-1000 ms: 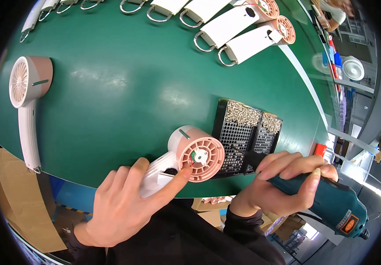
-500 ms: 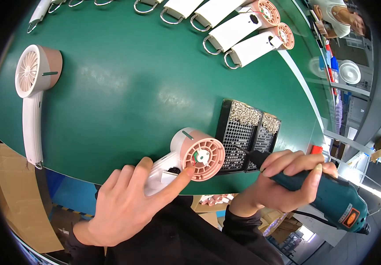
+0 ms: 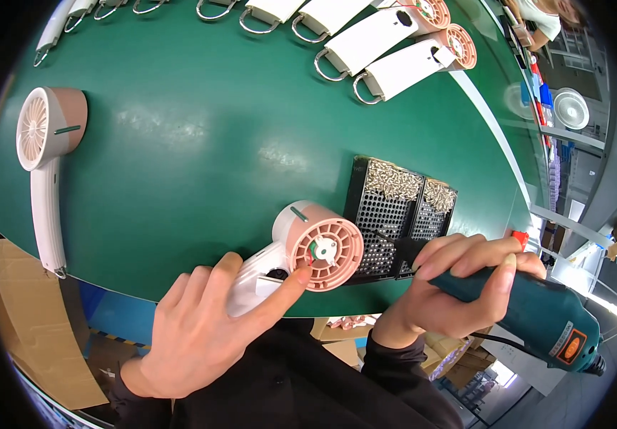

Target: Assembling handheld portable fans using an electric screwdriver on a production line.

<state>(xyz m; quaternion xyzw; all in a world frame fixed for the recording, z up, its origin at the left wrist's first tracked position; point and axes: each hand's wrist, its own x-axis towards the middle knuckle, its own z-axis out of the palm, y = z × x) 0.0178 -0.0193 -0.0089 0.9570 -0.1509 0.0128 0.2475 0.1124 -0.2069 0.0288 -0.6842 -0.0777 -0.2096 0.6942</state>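
Note:
My left hand (image 3: pixel 205 322) is closed over the white handle of a pink and white handheld fan (image 3: pixel 326 252) near the front edge of the table. Its thumb side lies along the open round head, where a white hub and a bit of green and red show. My right hand (image 3: pixel 465 282) grips a teal electric screwdriver (image 3: pixel 548 314) that points left. The dark bit reaches over the black screw tray (image 3: pixel 383 211), just right of the fan head. Small screws lie heaped at the tray's far end, and others stand in its holes.
Another handheld fan (image 3: pixel 50 179) lies at the left, grille showing. Several white fan bodies (image 3: pixel 365 46) with metal loops line the far side. A white strip (image 3: pixel 490 125) crosses the right of the green table (image 3: pixel 201 171). Another person (image 3: pixel 540 21) is at the far right.
The screwdriver and my right hand have moved slightly left, with the bit still over the tray. My left hand stays on the fan. The whole view has shifted a little.

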